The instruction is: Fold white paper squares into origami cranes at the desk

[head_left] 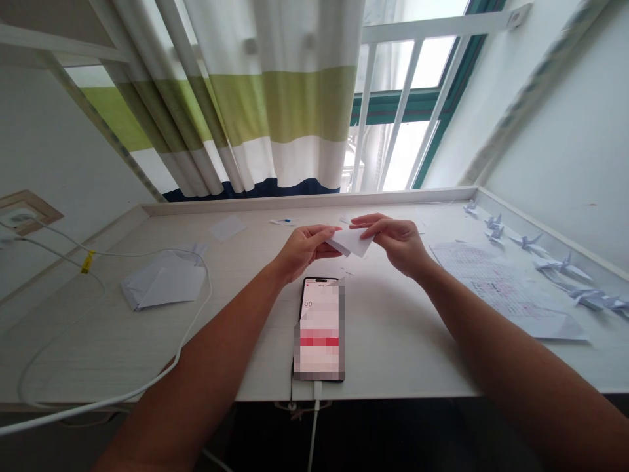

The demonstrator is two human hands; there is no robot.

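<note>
— One small folded piece of white paper (pixel 358 241), right within the grip. Held how?

— Pinched from both sides: left hand (pixel 308 244) with thumb above and fingers beneath, right hand (pixel 396 237) with fingertips on the opposite side.

— Heavy? Stiff?

— Probably very light, thin and crisp, quick to crease or tear. Best taken by the outer edges, softly, near the folds.

— And around the grip?

— Just nearer the body, a phone (pixel 319 328) with a cable (pixel 317 393) plugged in. Well to the left, a paper pile (pixel 170 282); to the right, a marked sheet (pixel 496 288), with folded paper figures (pixel 567 269) lined up farther right. Underneath, a pale desk (pixel 393 341); past the grip, a striped curtain (pixel 299 105).
</note>
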